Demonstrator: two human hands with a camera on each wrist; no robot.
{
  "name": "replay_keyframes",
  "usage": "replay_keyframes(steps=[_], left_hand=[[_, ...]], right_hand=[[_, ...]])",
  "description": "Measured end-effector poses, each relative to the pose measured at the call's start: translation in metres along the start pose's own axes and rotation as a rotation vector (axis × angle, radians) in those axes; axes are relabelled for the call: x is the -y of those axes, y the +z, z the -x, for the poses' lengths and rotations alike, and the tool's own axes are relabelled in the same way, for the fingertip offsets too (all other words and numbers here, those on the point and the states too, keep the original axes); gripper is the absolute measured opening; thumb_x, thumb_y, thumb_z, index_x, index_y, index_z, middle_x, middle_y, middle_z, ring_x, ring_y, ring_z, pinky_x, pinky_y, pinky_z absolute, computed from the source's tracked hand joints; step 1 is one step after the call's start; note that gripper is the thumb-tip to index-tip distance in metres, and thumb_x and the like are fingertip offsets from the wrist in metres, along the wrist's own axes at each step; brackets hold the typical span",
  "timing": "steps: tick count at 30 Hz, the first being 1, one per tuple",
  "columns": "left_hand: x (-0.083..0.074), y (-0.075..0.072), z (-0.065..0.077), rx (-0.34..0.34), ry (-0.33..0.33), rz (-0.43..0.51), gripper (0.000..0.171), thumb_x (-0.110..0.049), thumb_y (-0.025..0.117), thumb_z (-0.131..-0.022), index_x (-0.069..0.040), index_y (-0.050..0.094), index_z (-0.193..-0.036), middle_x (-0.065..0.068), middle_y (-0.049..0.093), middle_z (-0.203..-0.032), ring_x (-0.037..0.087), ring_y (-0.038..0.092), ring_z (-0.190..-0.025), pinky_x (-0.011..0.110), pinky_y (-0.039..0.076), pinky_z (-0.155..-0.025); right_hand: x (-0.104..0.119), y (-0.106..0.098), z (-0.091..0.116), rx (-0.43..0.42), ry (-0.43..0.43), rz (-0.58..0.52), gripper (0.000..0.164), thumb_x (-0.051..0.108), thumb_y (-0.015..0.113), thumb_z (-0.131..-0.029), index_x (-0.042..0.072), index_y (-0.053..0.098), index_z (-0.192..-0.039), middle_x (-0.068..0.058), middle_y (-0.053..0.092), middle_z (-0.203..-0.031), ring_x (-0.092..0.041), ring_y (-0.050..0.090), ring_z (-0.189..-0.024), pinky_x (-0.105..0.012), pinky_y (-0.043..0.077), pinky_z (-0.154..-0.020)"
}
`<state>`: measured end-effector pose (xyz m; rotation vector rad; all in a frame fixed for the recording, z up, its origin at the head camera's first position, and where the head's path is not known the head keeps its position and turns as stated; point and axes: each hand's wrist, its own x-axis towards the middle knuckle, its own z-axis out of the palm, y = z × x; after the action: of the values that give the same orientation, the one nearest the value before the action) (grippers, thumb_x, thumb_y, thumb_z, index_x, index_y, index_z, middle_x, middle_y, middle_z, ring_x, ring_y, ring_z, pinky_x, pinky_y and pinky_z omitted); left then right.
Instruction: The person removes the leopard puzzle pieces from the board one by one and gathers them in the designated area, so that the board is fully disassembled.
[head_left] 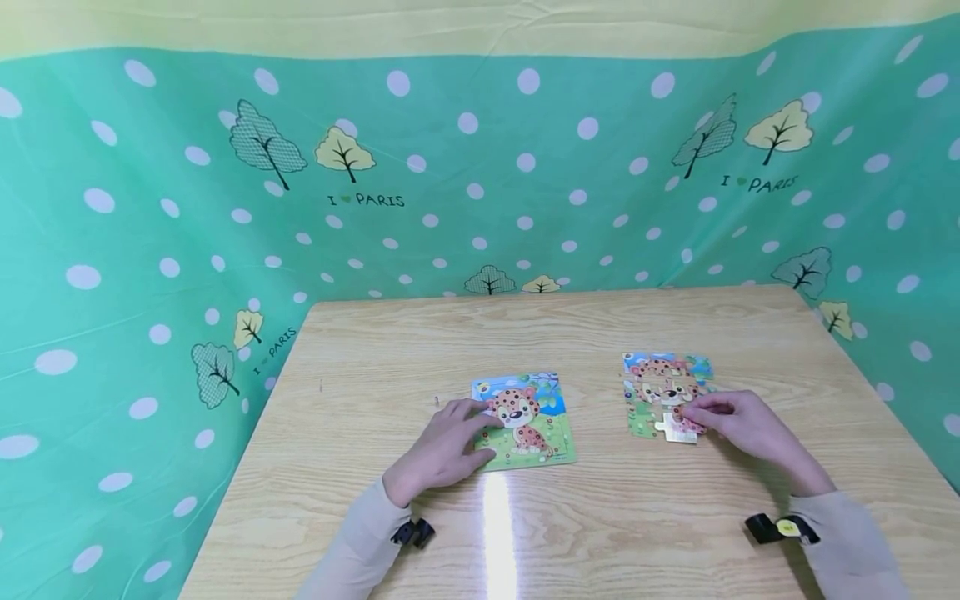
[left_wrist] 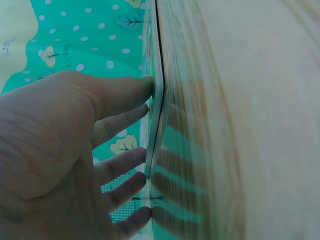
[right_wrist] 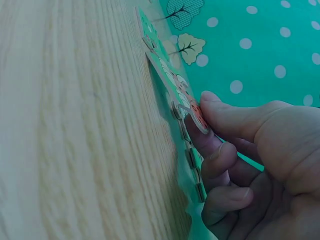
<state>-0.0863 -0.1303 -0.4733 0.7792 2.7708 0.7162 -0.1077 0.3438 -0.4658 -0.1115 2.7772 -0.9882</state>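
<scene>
My left hand [head_left: 444,443] rests on the left side of a square leopard picture board [head_left: 557,437] lying on the table. In the left wrist view its spread fingers touch the face and edge of this thin board [left_wrist: 157,107]. To the right lies a leopard jigsaw puzzle [head_left: 643,408] made of interlocking pieces, with the same picture. Between thumb and forefinger, my right hand [head_left: 742,423] pinches a puzzle piece [head_left: 678,429] at the puzzle's lower right corner. In the right wrist view this piece [right_wrist: 172,82] is tilted, its gripped end raised off the table.
Both items lie on a light wooden table [head_left: 390,350]. A green polka-dot cloth [head_left: 450,167] hangs behind it and along the sides. A bright strip of reflected light [head_left: 498,533] runs down the front of the tabletop. Each wrist wears a black camera strap [head_left: 783,529].
</scene>
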Motion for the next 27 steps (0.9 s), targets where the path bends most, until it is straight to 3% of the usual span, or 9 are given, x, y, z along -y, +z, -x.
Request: replay_keyframes(steps=[6,13,21,27], left_hand=[[0.0,0.0,0.0,0.0,-0.001,-0.002,0.043,-0.03,0.072,-0.1,-0.02,0.067,-0.141,0.013,0.051,-0.161,0.039,0.044,-0.149,0.065,0.035,-0.124],[0.001,0.0,0.001,-0.011,0.01,-0.006,0.043,-0.029,0.073,-0.099,-0.019,0.068,-0.141,0.015,0.052,-0.16,0.04,0.045,-0.148,0.066,0.037,-0.122],[0.002,0.0,0.001,-0.008,0.008,-0.007,0.043,-0.029,0.073,-0.099,-0.019,0.068,-0.141,0.014,0.052,-0.16,0.039,0.045,-0.148,0.066,0.037,-0.122],[0.0,0.0,0.001,0.001,-0.005,0.006,0.044,-0.031,0.072,-0.1,-0.021,0.067,-0.142,0.012,0.051,-0.161,0.038,0.044,-0.15,0.065,0.035,-0.124]], right_hand=[[0.0,0.0,0.0,-0.003,0.039,-0.015,0.045,0.043,0.069,-0.104,0.002,0.078,-0.12,-0.016,0.074,-0.115,-0.019,0.055,-0.09,-0.026,0.043,-0.065],[0.004,-0.004,-0.001,-0.018,0.011,0.011,0.043,0.047,0.068,-0.103,0.008,0.079,-0.118,-0.015,0.075,-0.117,-0.022,0.064,-0.101,-0.028,0.049,-0.076],[0.037,0.014,-0.009,-0.005,-0.085,-0.051,0.031,0.034,0.07,-0.105,0.006,0.078,-0.115,-0.007,0.075,-0.103,-0.015,0.06,-0.084,-0.025,0.05,-0.064],[0.064,0.034,-0.021,0.033,-0.161,-0.069,0.019,0.031,0.074,-0.102,0.014,0.081,-0.106,-0.001,0.075,-0.095,-0.016,0.061,-0.082,-0.025,0.05,-0.068]])
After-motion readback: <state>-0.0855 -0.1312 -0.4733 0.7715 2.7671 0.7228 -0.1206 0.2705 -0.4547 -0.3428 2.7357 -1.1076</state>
